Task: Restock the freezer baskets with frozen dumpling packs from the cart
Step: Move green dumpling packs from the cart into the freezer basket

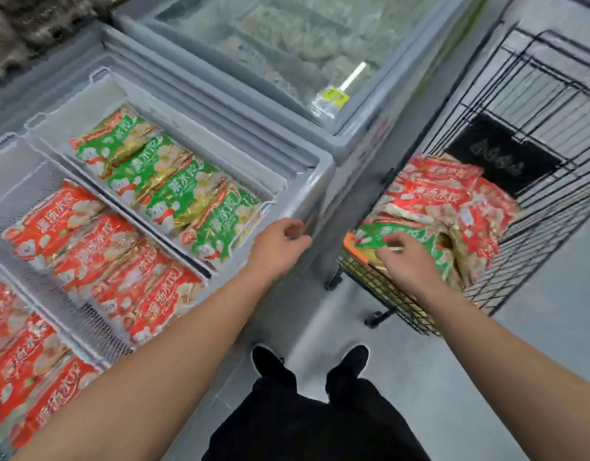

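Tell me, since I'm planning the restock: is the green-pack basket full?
Not full. The green packs fill only the near part of the basket; its far end is bare.

The freezer [320, 181] lies left of both hands, its baskets [47, 128] holding packs [174, 191]. The cart [536, 134] stands right, more packs in it under the right hand [408, 261].

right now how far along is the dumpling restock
Well along, but unfinished. The basket of green packs and the basket of red packs beside it both hold rows, with bare room at their far ends. In hand: the right hand rests on a green pack in the cart; the left hand is empty by the freezer edge. Left: the red packs piled in the cart.
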